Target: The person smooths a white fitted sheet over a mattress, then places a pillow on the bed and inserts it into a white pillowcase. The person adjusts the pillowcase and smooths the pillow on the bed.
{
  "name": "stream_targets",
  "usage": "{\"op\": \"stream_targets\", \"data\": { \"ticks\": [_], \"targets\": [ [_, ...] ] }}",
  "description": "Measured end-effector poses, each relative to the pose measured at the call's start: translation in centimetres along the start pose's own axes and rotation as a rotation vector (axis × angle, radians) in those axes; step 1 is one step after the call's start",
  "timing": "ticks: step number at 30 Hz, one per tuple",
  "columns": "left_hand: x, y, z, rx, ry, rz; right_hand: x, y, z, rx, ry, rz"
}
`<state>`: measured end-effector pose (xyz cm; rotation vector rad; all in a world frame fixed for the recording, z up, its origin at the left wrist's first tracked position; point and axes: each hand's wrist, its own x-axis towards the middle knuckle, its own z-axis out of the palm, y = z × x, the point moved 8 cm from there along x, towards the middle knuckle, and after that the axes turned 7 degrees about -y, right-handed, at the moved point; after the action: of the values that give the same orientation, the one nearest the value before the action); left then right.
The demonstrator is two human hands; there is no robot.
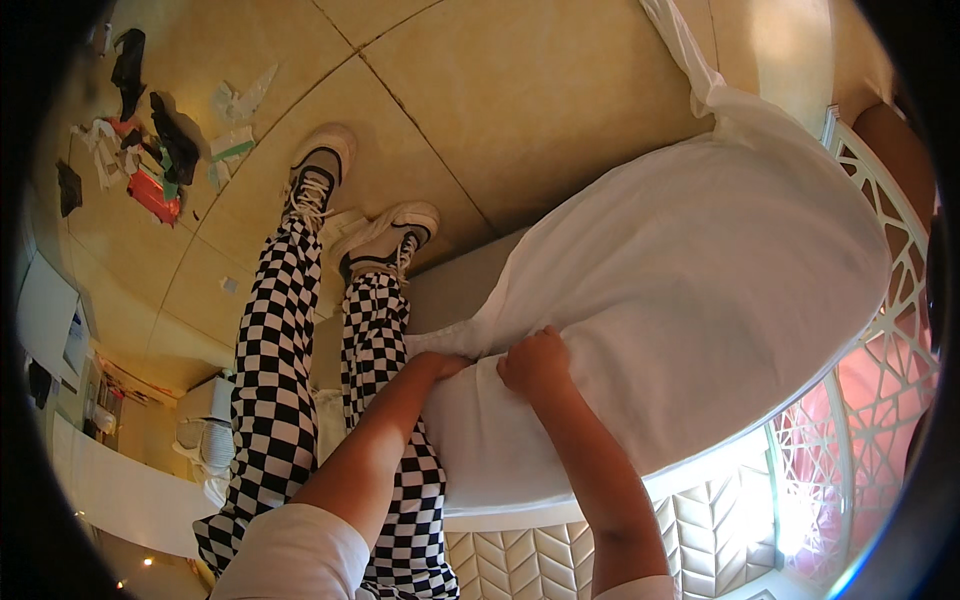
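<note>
A white sheet point(645, 300) lies loosely over a bed in front of me, with one end trailing off towards the floor. My right hand point(536, 361) is curled into a fist on the cloth near the mattress edge, gripping a bit of it. Beside it, my left hand point(448, 365) reaches to a fold at the sheet's edge, where its fingers are hidden in or under the fabric. Below that edge the grey side of the bed base point(457, 281) shows. The sheet has soft creases around both hands.
My checkered legs point(277, 352) stand close against the bed. Scraps and torn packaging point(154, 191) litter the tiled floor point(465, 97). A padded headboard point(525, 559) and a white lattice screen point(892, 277) border the bed. Some bundled cloth point(206, 442) lies behind my legs.
</note>
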<state>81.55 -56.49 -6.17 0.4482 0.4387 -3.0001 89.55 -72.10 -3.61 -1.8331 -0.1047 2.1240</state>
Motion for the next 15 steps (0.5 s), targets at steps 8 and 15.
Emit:
{"op": "stream_targets", "data": {
  "ticks": [8,15],
  "targets": [
    [-2.4,0.7,-1.4,0.125,0.263,0.055,2.4,0.9,0.2,0.090,0.127,0.052],
    [-5.4,1.8,-1.7,0.654,0.778,0.115,2.8,-0.3,-1.3,0.098,0.551,0.003]
  ]
}}
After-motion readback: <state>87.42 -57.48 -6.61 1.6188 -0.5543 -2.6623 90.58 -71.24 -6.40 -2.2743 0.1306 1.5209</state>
